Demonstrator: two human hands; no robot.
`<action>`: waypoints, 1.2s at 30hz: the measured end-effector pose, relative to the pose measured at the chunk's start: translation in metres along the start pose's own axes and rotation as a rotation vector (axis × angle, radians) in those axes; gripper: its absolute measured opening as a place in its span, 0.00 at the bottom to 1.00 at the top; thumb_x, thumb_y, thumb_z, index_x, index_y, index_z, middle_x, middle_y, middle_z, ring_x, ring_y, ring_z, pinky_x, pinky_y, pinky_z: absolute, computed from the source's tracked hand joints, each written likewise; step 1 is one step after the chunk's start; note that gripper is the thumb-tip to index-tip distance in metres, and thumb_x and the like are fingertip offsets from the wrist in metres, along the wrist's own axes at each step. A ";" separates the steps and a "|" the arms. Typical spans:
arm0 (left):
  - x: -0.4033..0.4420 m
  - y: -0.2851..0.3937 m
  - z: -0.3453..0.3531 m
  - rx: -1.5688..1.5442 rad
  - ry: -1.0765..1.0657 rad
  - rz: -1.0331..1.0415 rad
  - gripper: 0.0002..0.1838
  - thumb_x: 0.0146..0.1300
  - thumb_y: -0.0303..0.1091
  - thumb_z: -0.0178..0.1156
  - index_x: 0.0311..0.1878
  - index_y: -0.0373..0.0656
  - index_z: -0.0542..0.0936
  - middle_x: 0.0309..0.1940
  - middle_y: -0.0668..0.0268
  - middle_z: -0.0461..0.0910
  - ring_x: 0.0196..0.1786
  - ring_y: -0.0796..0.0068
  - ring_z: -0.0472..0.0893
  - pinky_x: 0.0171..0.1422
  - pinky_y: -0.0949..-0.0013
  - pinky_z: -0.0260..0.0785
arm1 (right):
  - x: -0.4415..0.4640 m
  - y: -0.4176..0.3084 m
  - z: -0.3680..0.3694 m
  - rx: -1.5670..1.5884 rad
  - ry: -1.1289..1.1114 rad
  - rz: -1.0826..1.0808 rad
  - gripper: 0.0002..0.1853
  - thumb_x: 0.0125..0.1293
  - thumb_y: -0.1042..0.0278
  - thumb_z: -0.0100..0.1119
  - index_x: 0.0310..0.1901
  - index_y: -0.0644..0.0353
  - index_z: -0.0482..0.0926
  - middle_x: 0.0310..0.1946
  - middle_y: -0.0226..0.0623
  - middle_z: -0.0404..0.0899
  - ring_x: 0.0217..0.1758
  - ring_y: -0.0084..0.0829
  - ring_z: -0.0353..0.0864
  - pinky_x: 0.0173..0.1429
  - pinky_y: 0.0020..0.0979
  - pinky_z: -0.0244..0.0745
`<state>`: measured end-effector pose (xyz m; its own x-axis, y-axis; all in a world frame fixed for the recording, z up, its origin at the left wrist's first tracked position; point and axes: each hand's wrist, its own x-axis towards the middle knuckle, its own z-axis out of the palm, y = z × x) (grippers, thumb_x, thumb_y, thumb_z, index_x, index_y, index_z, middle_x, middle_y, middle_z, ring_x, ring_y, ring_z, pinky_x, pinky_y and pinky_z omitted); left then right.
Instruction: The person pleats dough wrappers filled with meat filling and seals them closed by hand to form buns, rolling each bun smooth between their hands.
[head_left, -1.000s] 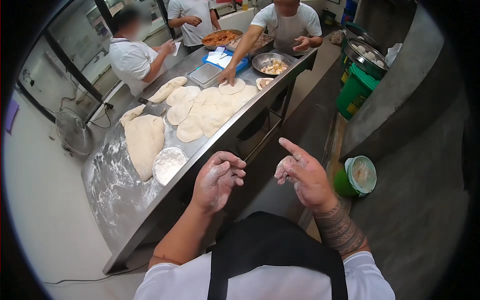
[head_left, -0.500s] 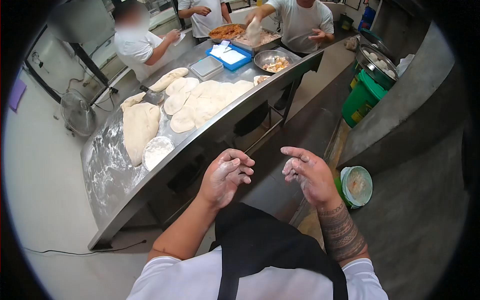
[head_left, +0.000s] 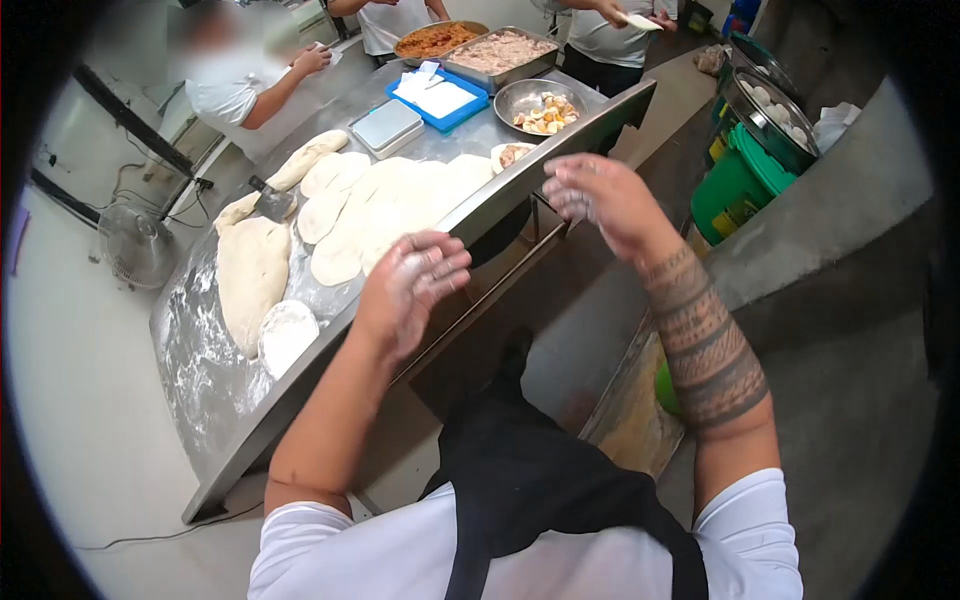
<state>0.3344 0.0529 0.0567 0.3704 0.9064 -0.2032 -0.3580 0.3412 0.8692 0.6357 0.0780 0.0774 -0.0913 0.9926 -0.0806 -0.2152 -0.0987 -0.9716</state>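
My left hand, dusted with flour, is held up open and empty near the front edge of the steel table. Farther right, my right hand is also open and floury, just off the table's edge. Flattened dough rounds overlap on the table beyond my left hand. To their left lie a thick slab of dough and a long dough roll. A bowl of flour sits close to the front edge. A filled dough piece rests near my right hand.
A scraper lies by the dough. Toward the back are a lidded container, a blue tray, a bowl of chopped pieces and a meat tray. Co-workers stand behind the table. A green bucket stands at right.
Both my hands have risen and moved forward toward the table, with the fingers more stretched out. My view has come closer to the table. A co-worker's hand at the back now holds a pale piece.
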 end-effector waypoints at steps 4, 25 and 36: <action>0.123 0.011 -0.023 0.000 0.087 -0.051 0.24 0.72 0.35 0.59 0.65 0.33 0.69 0.63 0.47 0.74 0.65 0.51 0.77 0.72 0.49 0.71 | 0.125 -0.006 -0.029 -0.320 0.068 0.003 0.11 0.74 0.64 0.60 0.46 0.64 0.82 0.38 0.36 0.84 0.37 0.28 0.83 0.44 0.30 0.80; 0.376 -0.111 -0.038 -0.073 0.103 -0.648 0.27 0.74 0.47 0.55 0.68 0.39 0.68 0.63 0.52 0.74 0.64 0.50 0.75 0.69 0.45 0.66 | 0.385 0.137 -0.128 -1.574 -0.668 0.445 0.16 0.51 0.73 0.70 0.44 0.61 0.90 0.40 0.49 0.89 0.45 0.44 0.90 0.50 0.39 0.85; 0.364 -0.091 -0.015 -0.210 0.192 -0.476 0.20 0.76 0.45 0.52 0.62 0.44 0.68 0.58 0.56 0.77 0.62 0.59 0.78 0.69 0.46 0.70 | 0.358 0.087 -0.095 -0.807 -0.102 0.676 0.14 0.68 0.68 0.63 0.48 0.71 0.84 0.45 0.52 0.87 0.44 0.43 0.89 0.48 0.40 0.86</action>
<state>0.4885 0.3561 -0.1030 0.3768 0.6628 -0.6471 -0.3598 0.7485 0.5571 0.6766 0.4311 -0.0568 -0.0399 0.7346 -0.6774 0.6173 -0.5150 -0.5948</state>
